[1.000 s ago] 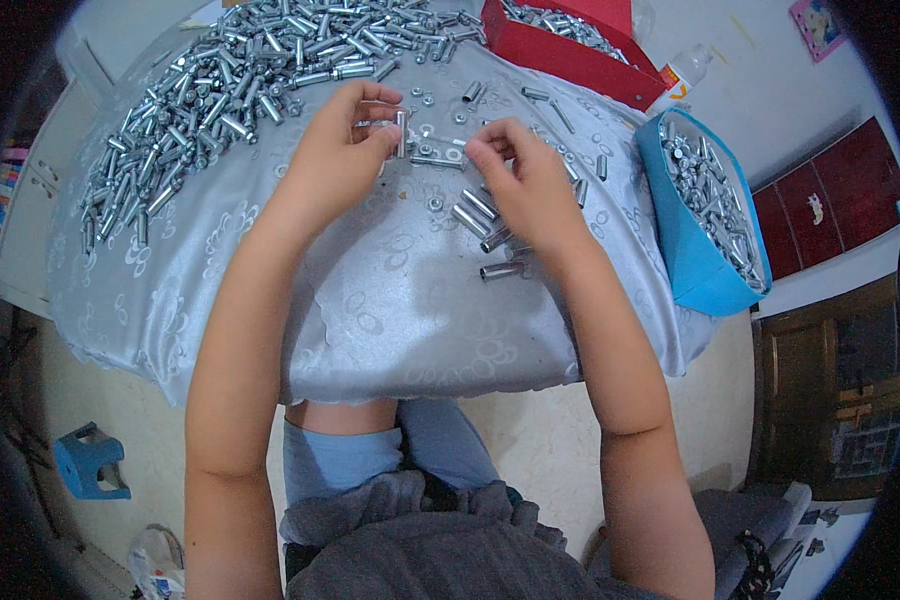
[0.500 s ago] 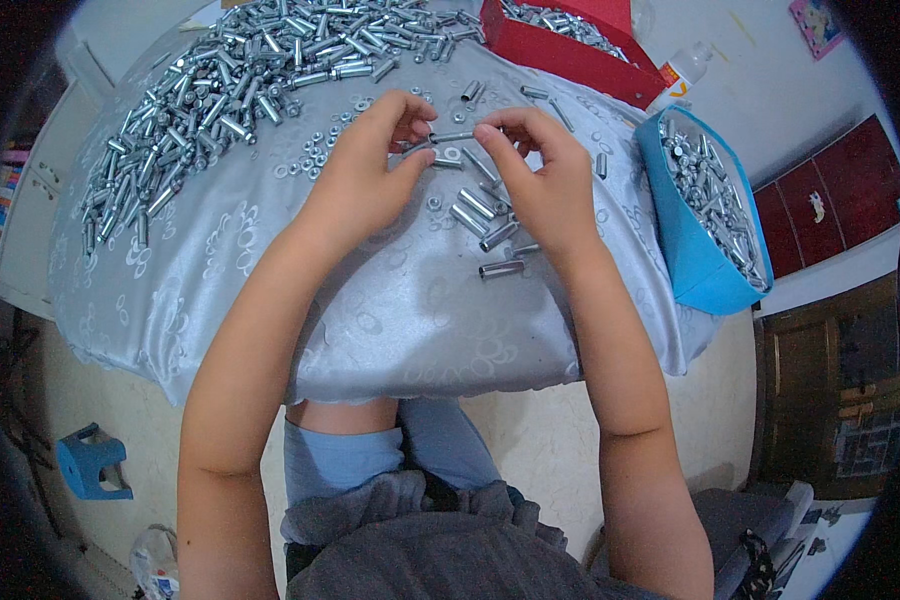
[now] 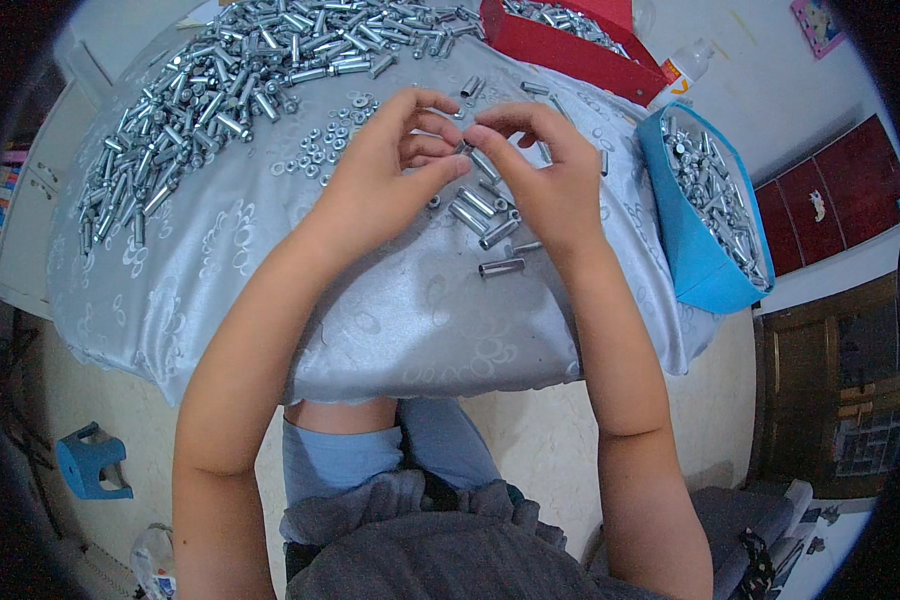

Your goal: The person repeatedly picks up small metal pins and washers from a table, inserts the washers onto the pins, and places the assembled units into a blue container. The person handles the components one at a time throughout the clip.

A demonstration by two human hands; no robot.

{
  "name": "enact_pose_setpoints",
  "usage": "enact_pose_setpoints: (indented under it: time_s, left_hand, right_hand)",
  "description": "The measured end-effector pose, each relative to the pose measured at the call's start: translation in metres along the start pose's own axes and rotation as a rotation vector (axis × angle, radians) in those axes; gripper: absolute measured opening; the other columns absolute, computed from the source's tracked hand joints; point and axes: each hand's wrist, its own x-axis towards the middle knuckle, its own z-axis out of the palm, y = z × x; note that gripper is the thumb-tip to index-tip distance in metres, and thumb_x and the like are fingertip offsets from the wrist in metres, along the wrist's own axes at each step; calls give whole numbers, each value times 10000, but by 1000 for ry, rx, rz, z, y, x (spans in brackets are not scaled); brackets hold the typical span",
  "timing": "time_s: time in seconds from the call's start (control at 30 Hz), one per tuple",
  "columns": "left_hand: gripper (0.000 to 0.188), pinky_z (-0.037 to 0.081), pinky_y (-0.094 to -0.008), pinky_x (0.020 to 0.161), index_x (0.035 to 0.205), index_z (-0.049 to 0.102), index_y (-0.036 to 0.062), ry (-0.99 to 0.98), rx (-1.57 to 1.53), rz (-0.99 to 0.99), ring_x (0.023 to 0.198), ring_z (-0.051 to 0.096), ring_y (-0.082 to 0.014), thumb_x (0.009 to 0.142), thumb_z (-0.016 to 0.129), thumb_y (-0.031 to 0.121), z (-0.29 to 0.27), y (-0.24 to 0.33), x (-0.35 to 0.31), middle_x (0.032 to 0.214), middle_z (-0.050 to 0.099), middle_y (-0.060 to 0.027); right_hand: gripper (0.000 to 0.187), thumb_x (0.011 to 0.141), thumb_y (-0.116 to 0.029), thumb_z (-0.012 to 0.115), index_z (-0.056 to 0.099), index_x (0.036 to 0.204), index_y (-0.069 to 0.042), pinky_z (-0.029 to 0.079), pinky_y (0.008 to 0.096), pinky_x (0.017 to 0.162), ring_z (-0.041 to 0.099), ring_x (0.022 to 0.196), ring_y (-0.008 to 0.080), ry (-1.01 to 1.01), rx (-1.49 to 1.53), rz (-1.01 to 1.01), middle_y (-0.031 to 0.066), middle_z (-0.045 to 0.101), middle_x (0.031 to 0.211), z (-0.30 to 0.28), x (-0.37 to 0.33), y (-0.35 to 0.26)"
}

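Observation:
My left hand [image 3: 385, 165] and my right hand [image 3: 545, 170] meet above the table, fingertips almost touching. The right thumb and forefinger pinch a slim metal bolt, now mostly hidden by the fingers. The left fingers curl around the same spot; what they hold is hidden. Just below the hands lie several loose silver metal sleeves [image 3: 477, 203], with another sleeve [image 3: 501, 267] closer to me. Small nuts and washers [image 3: 320, 150] are scattered left of my left hand.
A big heap of silver bolts with sleeves [image 3: 220, 90] covers the table's far left. A red box [image 3: 570, 55] and a blue fabric bin [image 3: 705, 275], both holding metal parts, stand far right and right. A white bottle [image 3: 688, 68] is beside the red box. Shiny grey cloth [image 3: 400, 350] covers the table.
My left hand has moved right, toward my right hand. The bolt that showed between the hands is now mostly covered by fingers. The right hand has barely shifted.

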Motion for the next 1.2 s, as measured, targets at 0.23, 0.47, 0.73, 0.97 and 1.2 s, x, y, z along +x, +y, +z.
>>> enact_pose_setpoints:
  time_s: [0.23, 0.47, 0.73, 0.97, 1.2]
  left_hand:
    - [346, 440, -230, 741, 1092, 509, 36, 73, 29, -72, 857, 547, -105, 765, 615, 82, -14, 10, 4, 973, 560, -66]
    - [330, 436, -246, 772, 1084, 548, 21, 200, 9, -156, 881, 560, -125, 783, 604, 142, -18, 16, 6, 974, 598, -92]
    - [287, 467, -242, 756, 1046, 562, 4, 322, -324, -229, 820, 575, -122, 785, 602, 117, -20, 14, 8, 916, 614, -80]
    - [342, 434, -237, 788, 1111, 508, 10, 318, -380, -292, 889, 559, -128, 807, 578, 150, -22, 12, 7, 971, 599, -98]
    - [368, 430, -227, 788, 1123, 484, 0, 276, -397, -296, 894, 555, -125, 807, 578, 163, -19, 9, 8, 985, 594, -99]
  right_hand:
    - [139, 731, -157, 631, 615, 767, -24, 439, 301, 644, 569, 707, 220, -3, -16, -17, 96, 593, 756, 0, 0, -2]
    - [145, 719, -173, 621, 613, 760, -35, 404, 361, 748, 527, 817, 286, -224, -166, -24, 123, 577, 796, 3, -6, 9]
    - [149, 741, -174, 601, 647, 830, -64, 403, 348, 775, 519, 841, 280, -214, -295, -3, 115, 579, 839, 8, -8, 17]
    - [161, 749, -183, 585, 667, 872, -120, 402, 365, 781, 508, 823, 301, -160, -408, -28, 137, 568, 826, 16, -5, 46]
    - [175, 731, -206, 613, 678, 890, -177, 388, 366, 808, 479, 894, 292, -294, -340, 161, 107, 576, 903, 20, 0, 59]
